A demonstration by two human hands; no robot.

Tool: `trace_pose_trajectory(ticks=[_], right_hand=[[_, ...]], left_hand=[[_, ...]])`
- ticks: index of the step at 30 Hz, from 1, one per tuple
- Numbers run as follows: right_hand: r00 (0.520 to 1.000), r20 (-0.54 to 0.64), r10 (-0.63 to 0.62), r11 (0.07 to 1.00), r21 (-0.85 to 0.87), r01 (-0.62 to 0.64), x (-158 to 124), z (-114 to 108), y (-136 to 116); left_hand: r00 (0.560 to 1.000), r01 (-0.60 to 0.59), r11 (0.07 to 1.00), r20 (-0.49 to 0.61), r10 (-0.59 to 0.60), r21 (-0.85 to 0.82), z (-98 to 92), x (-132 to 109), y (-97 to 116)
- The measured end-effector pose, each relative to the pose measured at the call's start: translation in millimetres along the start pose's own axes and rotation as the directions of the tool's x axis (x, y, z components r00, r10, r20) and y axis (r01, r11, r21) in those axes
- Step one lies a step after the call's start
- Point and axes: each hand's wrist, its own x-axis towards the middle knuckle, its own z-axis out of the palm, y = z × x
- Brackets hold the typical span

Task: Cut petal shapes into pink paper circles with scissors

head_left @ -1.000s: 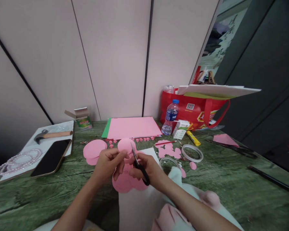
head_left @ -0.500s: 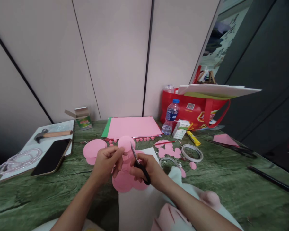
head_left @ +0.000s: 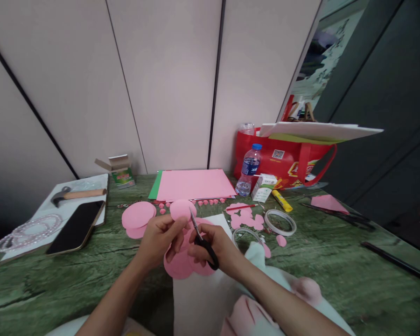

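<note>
Between thumb and fingers, my left hand (head_left: 163,239) pinches a pink paper circle (head_left: 179,209) above the table. My right hand (head_left: 212,247) grips black-handled scissors (head_left: 207,248), whose blades reach up to the circle's right edge. Whether the blades are cutting into the paper I cannot tell. Beneath both hands lie several larger pink paper circles (head_left: 179,267), overlapping on a white sheet (head_left: 192,303). More pink circles (head_left: 139,215) are stacked just left of my left hand.
Pink paper sheets (head_left: 196,184) lie at the back, with small pink pieces before them. To the right are paper scraps (head_left: 247,218), tape rolls (head_left: 280,223), a glue stick (head_left: 282,200), a bottle (head_left: 248,170) and a red bag (head_left: 266,154). A phone (head_left: 77,227) and hammer (head_left: 79,195) lie left.
The held pink circle has tilted and shifted slightly down and left with my left hand. My right hand and the scissors stay nearly in place.
</note>
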Motion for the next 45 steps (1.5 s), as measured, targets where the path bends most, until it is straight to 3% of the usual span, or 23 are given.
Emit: trace_pose_trajectory(ticks=[7, 24, 33, 40, 45], right_hand=[[0.997, 0.014, -0.080, 0.997, 0.019, 0.080, 2.2, -3.0, 4.9], [0.998, -0.042, -0.041, 0.999, 0.002, 0.041, 0.6, -1.3, 0.8], [0.999, -0.030, -0.017, 1.000, 0.019, 0.017, 0.1, -0.7, 1.0], [1.000, 0.008, -0.008, 0.999, 0.032, 0.008, -1.8, 1.3, -0.7], [0.998, 0.066, -0.011, 1.000, 0.011, 0.011, 0.6, -1.4, 8.0]], left_hand=[[1.000, -0.008, 0.989, 0.014, 0.006, 0.146, -2.2, 0.7, 2.2], [0.996, -0.039, 0.999, -0.074, 0.039, -0.002, -4.6, 2.4, -0.5], [0.973, -0.058, 0.997, -0.228, 0.045, -0.052, -3.2, 2.7, 4.8], [0.996, -0.013, 1.000, -0.093, 0.012, -0.005, 2.6, -0.8, 6.0], [0.996, -0.004, 1.000, -0.091, 0.005, 0.010, 2.7, -1.4, 4.4]])
